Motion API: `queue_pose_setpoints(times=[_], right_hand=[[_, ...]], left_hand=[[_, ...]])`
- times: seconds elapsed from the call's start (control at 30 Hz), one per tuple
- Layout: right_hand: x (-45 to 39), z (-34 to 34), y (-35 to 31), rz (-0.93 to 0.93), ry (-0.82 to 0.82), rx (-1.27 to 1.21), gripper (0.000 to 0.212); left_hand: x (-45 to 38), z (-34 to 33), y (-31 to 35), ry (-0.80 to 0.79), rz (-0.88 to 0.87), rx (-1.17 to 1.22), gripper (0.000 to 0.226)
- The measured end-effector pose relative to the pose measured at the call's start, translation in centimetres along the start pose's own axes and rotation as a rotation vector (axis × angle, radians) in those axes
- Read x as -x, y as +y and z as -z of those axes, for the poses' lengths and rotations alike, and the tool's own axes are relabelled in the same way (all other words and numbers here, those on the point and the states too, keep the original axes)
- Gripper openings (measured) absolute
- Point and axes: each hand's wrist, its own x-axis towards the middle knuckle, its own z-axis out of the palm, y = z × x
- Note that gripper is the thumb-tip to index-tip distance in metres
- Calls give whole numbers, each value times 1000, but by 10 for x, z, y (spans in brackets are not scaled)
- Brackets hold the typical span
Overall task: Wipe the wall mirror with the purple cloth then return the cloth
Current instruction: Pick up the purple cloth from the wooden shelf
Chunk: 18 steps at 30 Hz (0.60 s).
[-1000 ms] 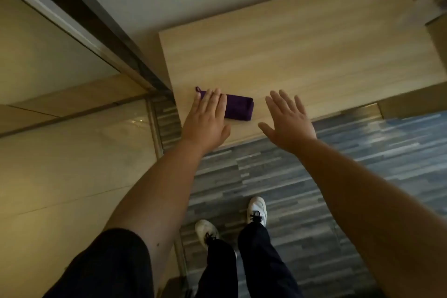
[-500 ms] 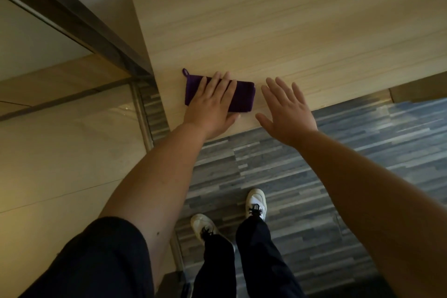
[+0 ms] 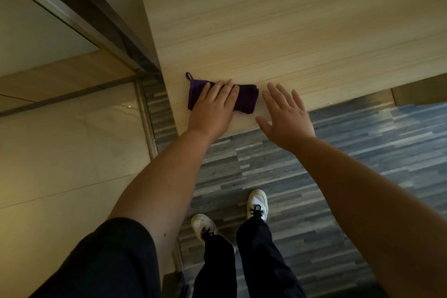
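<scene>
The folded purple cloth (image 3: pixel 246 101) lies near the front left corner of a light wooden top (image 3: pixel 290 31), its hanging loop pointing left. My left hand (image 3: pixel 212 109) rests on the cloth's left half, fingers curled over it and gripping it. My right hand (image 3: pixel 285 118) hovers open, fingers spread, just right of the cloth at the top's front edge, touching nothing. On the left stands a glossy, reflective wall surface (image 3: pixel 60 152) with a metal edge strip; I cannot tell if it is the mirror.
A dark metal frame (image 3: pixel 101 19) runs diagonally at the upper left beside a pale wall. Grey striped flooring (image 3: pixel 338 176) spreads below the wooden top. My white shoes (image 3: pixel 257 203) and dark trousers stand close to its front edge.
My left hand slid further onto the cloth and its fingers curled down on it. The right hand stayed open beside the cloth. The camera moved closer.
</scene>
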Motion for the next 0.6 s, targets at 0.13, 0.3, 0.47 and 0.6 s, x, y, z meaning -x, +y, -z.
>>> queue_pose_setpoints(times=[0.13, 0.3, 0.47, 0.6], right_hand=[[6, 16, -10, 25, -36, -17, 70], [10, 56, -45, 83, -39, -18, 69], [11, 110, -108, 185, -14, -6, 67], [14, 158, -171, 290, 22, -5, 65]], left_hand=[[21, 7, 3, 89, 15, 62, 35], [58, 47, -15, -85, 158, 129, 29], [115, 114, -49, -11, 335, 233, 32], [166, 173, -87, 114, 568, 494, 26]])
